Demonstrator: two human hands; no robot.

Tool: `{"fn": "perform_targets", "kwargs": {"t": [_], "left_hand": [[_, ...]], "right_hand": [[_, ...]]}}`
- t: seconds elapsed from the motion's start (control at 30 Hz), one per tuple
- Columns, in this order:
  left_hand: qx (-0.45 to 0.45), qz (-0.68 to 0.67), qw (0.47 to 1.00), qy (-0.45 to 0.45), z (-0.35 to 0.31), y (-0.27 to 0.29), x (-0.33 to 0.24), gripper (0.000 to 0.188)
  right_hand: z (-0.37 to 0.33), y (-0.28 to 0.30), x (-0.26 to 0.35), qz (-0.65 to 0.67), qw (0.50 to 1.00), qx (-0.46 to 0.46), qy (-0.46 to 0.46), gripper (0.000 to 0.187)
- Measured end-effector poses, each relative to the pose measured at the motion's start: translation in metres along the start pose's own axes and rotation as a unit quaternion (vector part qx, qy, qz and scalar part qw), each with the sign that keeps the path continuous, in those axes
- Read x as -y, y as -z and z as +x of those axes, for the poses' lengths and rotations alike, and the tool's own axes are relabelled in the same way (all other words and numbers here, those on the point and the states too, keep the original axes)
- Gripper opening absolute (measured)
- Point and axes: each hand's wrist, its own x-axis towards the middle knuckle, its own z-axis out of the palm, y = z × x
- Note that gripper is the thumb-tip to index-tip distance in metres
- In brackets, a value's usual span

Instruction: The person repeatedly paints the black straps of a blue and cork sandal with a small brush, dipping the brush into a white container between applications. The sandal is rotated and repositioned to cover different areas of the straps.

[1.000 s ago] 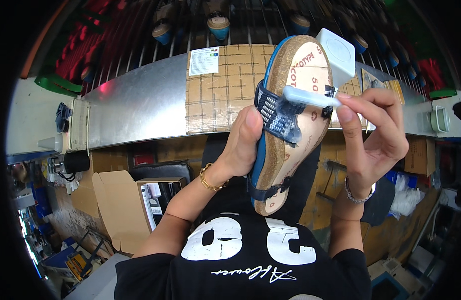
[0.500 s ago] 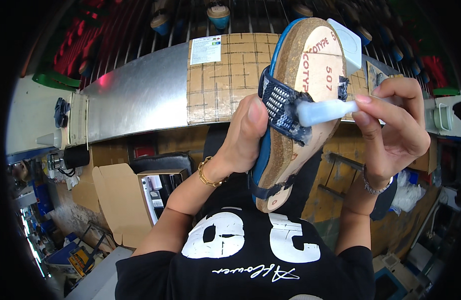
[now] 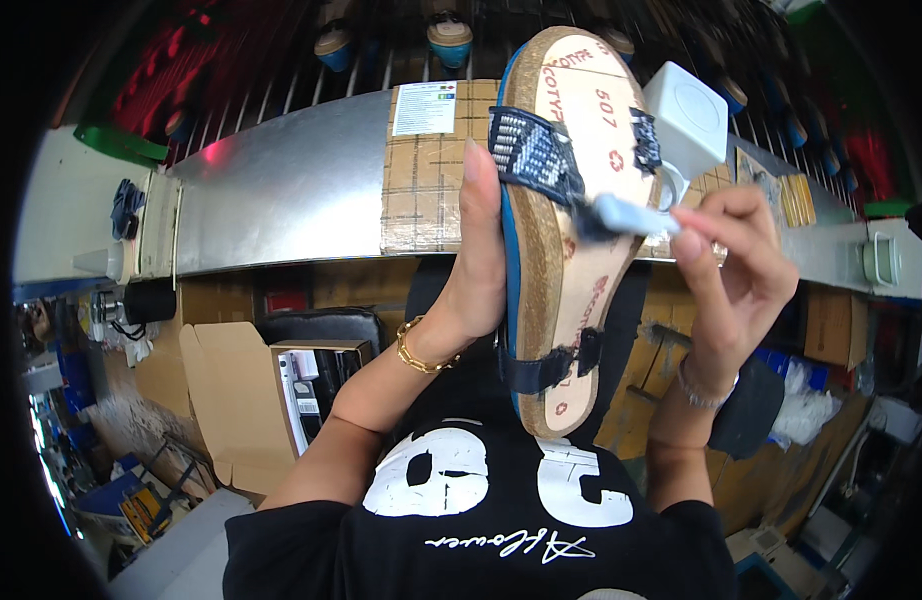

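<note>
My left hand point(image 3: 476, 250) grips an unfinished sandal point(image 3: 591, 150) by its left side, with the bare pale insole board facing me and a cork-coloured edge around it. A blue last shows along its left side. One woven dark-and-white strap point(image 3: 531, 155) folds over the left edge, its end on the board. A black heel strap point(image 3: 539, 373) wraps the lower part. Between thumb and fingers, my right hand point(image 3: 736, 260) pinches a small brush point(image 3: 636, 216) with a pale blue handle. Its dark tip is blurred and lies at the woven strap's lower end; contact is unclear.
Behind the sandal, a white container point(image 3: 691, 115) stands on the metal ledge point(image 3: 281, 180), next to brown cardboard point(image 3: 441, 200). Several blue lasts point(image 3: 449, 42) sit on a rack of bars beyond. At lower left is an opened carton point(image 3: 236, 400).
The sandal has turned more upright and shifted left in my left hand, showing more of the board. My right hand has moved left with the brush, off the strap's face toward its lower end.
</note>
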Motion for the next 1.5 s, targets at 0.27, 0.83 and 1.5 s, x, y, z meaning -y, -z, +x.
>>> {"fn": "perform_targets", "kwargs": {"t": [0.27, 0.83, 1.5], "left_hand": [[-0.027, 0.096, 0.994, -0.05, -0.001, -0.003, 0.003, 0.095], [0.021, 0.1, 0.994, -0.034, 0.001, -0.004, -0.008, 0.098], [0.005, -0.086, 0.996, -0.015, 0.01, 0.01, 0.016, 0.1]], "right_hand": [[-0.014, -0.026, 0.022, -0.131, 0.983, -0.123, 0.041, 0.024], [0.024, 0.006, -0.007, -0.044, 0.987, 0.024, 0.156, 0.025], [0.006, 0.015, -0.002, -0.078, 0.977, 0.142, 0.135, 0.029]]}}
